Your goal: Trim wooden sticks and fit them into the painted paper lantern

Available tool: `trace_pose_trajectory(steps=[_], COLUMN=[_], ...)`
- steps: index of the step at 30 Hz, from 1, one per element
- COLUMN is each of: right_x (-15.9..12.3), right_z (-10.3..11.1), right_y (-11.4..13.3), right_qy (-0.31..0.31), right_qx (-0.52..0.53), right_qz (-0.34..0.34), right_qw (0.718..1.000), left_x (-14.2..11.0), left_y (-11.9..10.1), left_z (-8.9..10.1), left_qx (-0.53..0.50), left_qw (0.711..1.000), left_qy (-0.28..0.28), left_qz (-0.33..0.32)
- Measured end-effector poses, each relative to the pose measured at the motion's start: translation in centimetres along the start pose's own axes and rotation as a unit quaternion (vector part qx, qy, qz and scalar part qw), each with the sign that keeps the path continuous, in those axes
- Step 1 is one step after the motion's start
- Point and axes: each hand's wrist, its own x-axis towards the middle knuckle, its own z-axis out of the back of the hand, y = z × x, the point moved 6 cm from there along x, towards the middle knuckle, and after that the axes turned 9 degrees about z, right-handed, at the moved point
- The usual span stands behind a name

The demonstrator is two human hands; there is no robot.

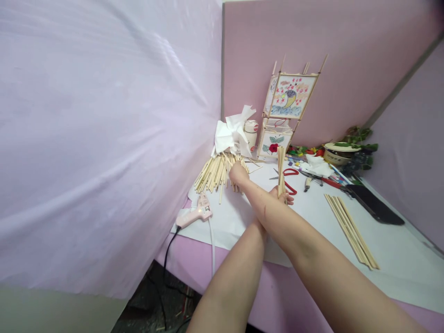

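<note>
My forearms cross, the right one over the left. My left hand (285,199) holds a bundle of thin wooden sticks (280,169) upright, with some fingertips showing past it on the right. Over on the left, my right hand (239,174) reaches into a big pile of wooden sticks (215,173); its fingers are hidden behind the hand and among the sticks. A few more sticks (350,231) lie side by side on the white sheet (312,222) at the right. Red-handled scissors (290,172) lie just beyond my left hand.
A pink glue gun (194,215) with cords lies at the left front. Behind stand a stick-framed lantern (294,95) with drawings, a white jar (250,134) and crumpled tissue (234,132). At right are pliers (307,183), a black phone-like slab (376,203) and a bowl (338,155).
</note>
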Motion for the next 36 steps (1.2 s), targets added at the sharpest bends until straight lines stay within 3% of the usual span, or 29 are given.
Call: trace_pose_trajectory(steps=[7, 20, 30, 36], right_x=[-0.6, 0.1, -0.5, -5.0], right_z=[0.6, 0.0, 1.8, 4.4], right_y=[-0.5, -1.0, -0.6, 1.5], right_qy=[-0.004, 0.023, -0.082, -0.112], right_qx=[0.015, 0.101, 0.149, 0.211], right_qz=[-0.024, 0.034, 0.072, 0.147], right_qw=[1.000, 0.994, 0.983, 0.960], left_x=[0.1, -0.6, 0.6, 0.9], left_y=[0.4, -0.1, 0.8, 0.5], left_z=[-0.5, -0.9, -1.0, -0.4], left_qx=[0.005, 0.020, -0.005, -0.022], left_qw=[1.000, 0.999, 1.000, 0.999], left_qy=[0.006, -0.017, 0.010, 0.018], left_qz=[-0.003, 0.022, 0.022, 0.027])
